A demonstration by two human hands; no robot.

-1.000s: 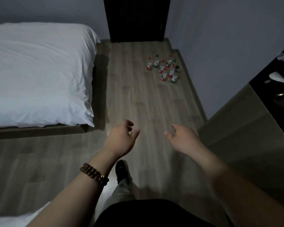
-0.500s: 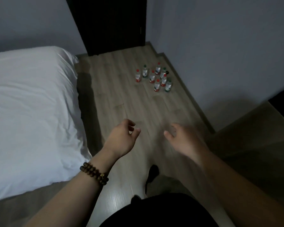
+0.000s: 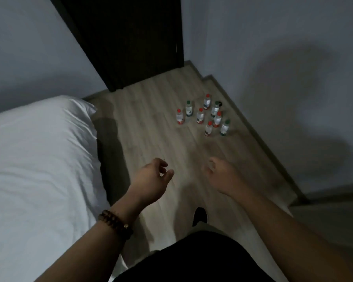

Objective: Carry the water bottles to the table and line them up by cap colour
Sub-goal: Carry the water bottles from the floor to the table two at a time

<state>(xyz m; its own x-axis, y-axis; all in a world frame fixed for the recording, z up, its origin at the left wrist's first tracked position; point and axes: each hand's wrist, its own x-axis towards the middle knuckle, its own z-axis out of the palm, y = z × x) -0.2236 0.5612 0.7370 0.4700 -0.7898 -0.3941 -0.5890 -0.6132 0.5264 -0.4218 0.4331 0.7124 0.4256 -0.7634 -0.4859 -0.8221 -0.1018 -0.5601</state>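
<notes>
Nearest: my black top at the bottom edge, w/ one dark shoe [image 3: 200, 216] poking out on the wood-look floor [image 3: 161, 143]. Left wrist had the beaded bracelet [image 3: 115, 222]. Left hand [image 3: 151, 180] was held out in front, fingers loosely curled, thumb apart, nothing in it. Right hand [image 3: 222, 176] was level w/ it and a bit blurred; fingers looked loosely bent, and it was empty too, as far as I could tell.

The white bed [image 3: 39, 169] ran along my left.

Further on, the water bottles [image 3: 204, 117] stood upright in a loose cluster on the floor near the right-hand wall [image 3: 283, 58], well apart from both hands. I counted approx. eight: five w/ red caps, e.g. the leftmost red-capped bottle [image 3: 179, 117], and three green, e.g. the green-capped bottle [image 3: 225, 128] closest to the wall. A dark blob sat behind them; couldn't say what it was. Past them was the dark door [image 3: 126, 41].

Progress: basically zero. No table was in view, no bottle was lifted and nothing was sorted. All carrying and lining up by colour was left to do. I'd guess several trips, given two hands.
</notes>
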